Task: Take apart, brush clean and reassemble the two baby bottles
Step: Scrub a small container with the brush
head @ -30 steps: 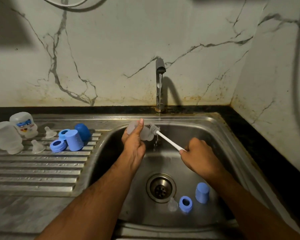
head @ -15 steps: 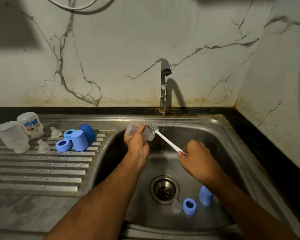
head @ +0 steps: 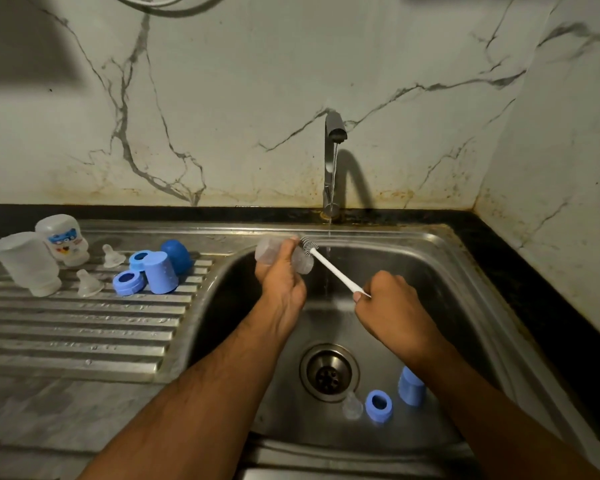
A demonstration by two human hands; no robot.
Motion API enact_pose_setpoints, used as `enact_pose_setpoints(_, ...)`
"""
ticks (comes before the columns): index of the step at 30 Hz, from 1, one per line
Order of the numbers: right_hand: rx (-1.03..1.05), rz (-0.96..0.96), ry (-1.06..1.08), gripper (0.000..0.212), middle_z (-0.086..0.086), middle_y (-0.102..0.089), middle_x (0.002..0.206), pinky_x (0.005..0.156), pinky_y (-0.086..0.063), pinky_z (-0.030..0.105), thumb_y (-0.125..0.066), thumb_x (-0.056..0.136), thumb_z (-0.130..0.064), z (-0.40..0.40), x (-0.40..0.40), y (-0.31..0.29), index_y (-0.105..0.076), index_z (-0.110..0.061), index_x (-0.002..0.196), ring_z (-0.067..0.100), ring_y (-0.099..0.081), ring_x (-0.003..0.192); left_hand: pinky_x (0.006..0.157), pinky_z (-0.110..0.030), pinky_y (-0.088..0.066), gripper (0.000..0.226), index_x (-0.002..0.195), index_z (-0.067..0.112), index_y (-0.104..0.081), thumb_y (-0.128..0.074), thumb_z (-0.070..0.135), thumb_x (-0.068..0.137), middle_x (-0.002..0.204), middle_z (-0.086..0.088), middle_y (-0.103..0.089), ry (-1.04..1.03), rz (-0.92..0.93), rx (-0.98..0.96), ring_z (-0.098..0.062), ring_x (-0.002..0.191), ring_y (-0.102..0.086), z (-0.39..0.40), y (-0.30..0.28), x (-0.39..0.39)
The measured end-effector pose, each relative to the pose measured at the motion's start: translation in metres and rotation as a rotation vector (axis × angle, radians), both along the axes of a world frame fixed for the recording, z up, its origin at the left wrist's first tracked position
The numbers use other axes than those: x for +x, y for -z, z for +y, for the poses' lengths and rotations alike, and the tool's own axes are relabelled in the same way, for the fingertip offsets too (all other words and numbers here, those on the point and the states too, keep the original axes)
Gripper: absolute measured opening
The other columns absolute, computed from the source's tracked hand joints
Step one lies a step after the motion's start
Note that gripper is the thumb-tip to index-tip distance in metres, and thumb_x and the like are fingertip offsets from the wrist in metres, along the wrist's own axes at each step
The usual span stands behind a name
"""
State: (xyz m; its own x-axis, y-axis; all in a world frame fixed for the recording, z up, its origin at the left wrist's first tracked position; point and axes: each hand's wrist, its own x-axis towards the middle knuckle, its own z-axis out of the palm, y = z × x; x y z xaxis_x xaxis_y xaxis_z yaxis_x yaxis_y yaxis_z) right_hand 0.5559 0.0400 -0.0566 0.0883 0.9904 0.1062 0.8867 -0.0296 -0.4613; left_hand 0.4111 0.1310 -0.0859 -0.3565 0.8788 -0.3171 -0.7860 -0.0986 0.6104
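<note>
Over the sink (head: 465, 271), the left hand (head: 283, 282) was curled round a clear baby bottle (head: 267, 252) lying on its side, mouth toward the tap stream (head: 329, 216). The right hand (head: 392, 303) pinched the white handle of a bottle brush (head: 333, 270), whose bristle head sat at the bottle's mouth. In the basin lay a blue cap (head: 411, 386), a blue ring (head: 378, 407) and a clear teat (head: 352, 407) near the drain (head: 329, 372). On the drainboard (head: 84, 334) stood an upturned frosted bottle (head: 26, 263) and a printed bottle (head: 63, 240) with a blue cartoon label whose writing was too small to read, beside two teats (head: 89, 284), blue rings (head: 129, 282) and blue caps (head: 160, 273).
</note>
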Motion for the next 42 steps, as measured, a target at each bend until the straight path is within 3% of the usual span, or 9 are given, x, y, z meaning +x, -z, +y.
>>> enact_pose_setpoints(2,0.004,-0.004,0.007,0.037,-0.002,-0.054,0.07,0.056,-0.043,0.026,-0.058,0.099,-0.033,-0.001,-0.002,0.0,-0.045,-0.021,0.066,0.011,-0.056,0.064,0.095,-0.046,-0.056,0.043,0.121,-0.002,-0.064,-0.076,-0.001,0.08,0.117,-0.02,-0.069,0.028,0.002,-0.001,-0.03,0.108,-0.069,-0.001,0.001,0.004)
enact_pose_setpoints(5,-0.024,-0.029,-0.014,0.038,-0.003,-0.052,0.067,0.054,-0.042,0.025,-0.059,0.099,-0.035,-0.003,0.006,0.004,-0.047,-0.019,0.067,0.012,-0.055,0.062,0.085,-0.04,-0.059,0.026,0.108,0.004,-0.065,-0.072,-0.001,0.084,0.11,-0.015,-0.068,0.071,-0.015,0.049,-0.024,0.094,-0.069,0.001,0.002,-0.007)
enact_pose_setpoints(10,0.014,-0.034,0.017,0.038,-0.005,-0.049,0.063,0.045,-0.027,0.017,-0.06,0.098,-0.035,-0.003,0.014,0.005,-0.048,-0.019,0.065,0.004,-0.047,0.054,0.095,-0.052,-0.055,0.065,0.136,0.008,-0.051,-0.077,-0.004,0.078,0.128,-0.019,-0.061,-0.018,-0.035,0.002,-0.033,0.115,-0.063,0.0,-0.003,-0.008)
enact_pose_setpoints(13,0.013,-0.023,0.009,0.031,-0.003,-0.055,0.07,0.05,-0.036,0.02,-0.059,0.098,-0.035,-0.002,0.01,0.007,-0.056,-0.017,0.073,0.009,-0.056,0.062,0.094,-0.051,-0.055,0.059,0.131,0.003,-0.055,-0.079,-0.001,0.078,0.123,-0.022,-0.064,-0.014,-0.077,0.001,-0.034,0.111,-0.066,0.0,-0.005,-0.008)
enact_pose_setpoints(15,0.023,-0.013,0.012,0.032,-0.003,-0.055,0.071,0.05,-0.038,0.021,-0.06,0.098,-0.033,0.0,0.008,0.007,-0.052,-0.019,0.071,0.008,-0.056,0.062,0.097,-0.05,-0.054,0.054,0.131,0.0,-0.056,-0.076,-0.002,0.081,0.124,-0.023,-0.064,0.002,-0.066,-0.008,-0.033,0.113,-0.065,-0.002,-0.005,-0.007)
enact_pose_setpoints(20,0.042,0.015,0.03,0.037,-0.006,-0.05,0.071,0.048,-0.031,0.019,-0.059,0.099,-0.031,0.001,0.003,0.003,-0.04,-0.026,0.068,0.003,-0.05,0.061,0.101,-0.05,-0.051,0.046,0.13,-0.004,-0.058,-0.071,-0.003,0.085,0.125,-0.024,-0.064,0.053,-0.019,0.006,-0.033,0.116,-0.064,-0.005,-0.006,0.002)
enact_pose_setpoints(26,-0.005,-0.034,0.013,0.042,-0.005,-0.044,0.063,0.044,-0.024,0.016,-0.06,0.099,-0.034,-0.006,0.014,0.002,-0.042,-0.02,0.063,0.003,-0.042,0.053,0.098,-0.049,-0.053,0.038,0.121,0.003,-0.062,-0.072,-0.002,0.085,0.121,-0.02,-0.067,0.016,-0.062,-0.009,-0.029,0.107,-0.067,0.001,-0.004,-0.011)
enact_pose_setpoints(32,0.028,-0.015,0.031,0.038,-0.005,-0.05,0.066,0.045,-0.027,0.016,-0.059,0.1,-0.031,-0.005,0.007,0.0,-0.043,-0.021,0.066,0.003,-0.048,0.055,0.101,-0.049,-0.052,0.058,0.131,0.009,-0.055,-0.077,0.003,0.078,0.124,-0.015,-0.064,0.039,-0.033,0.045,-0.03,0.115,-0.063,0.0,0.002,-0.008)
enact_pose_setpoints(42,-0.007,0.008,0.031,0.039,-0.004,-0.052,0.066,0.047,-0.031,0.018,-0.058,0.1,-0.029,-0.002,0.001,-0.002,-0.044,-0.021,0.065,0.004,-0.05,0.056,0.102,-0.044,-0.048,0.027,0.119,-0.002,-0.059,-0.055,-0.002,0.092,0.111,-0.018,-0.062,0.196,0.006,0.103,-0.03,0.108,-0.063,-0.004,0.007,-0.004)
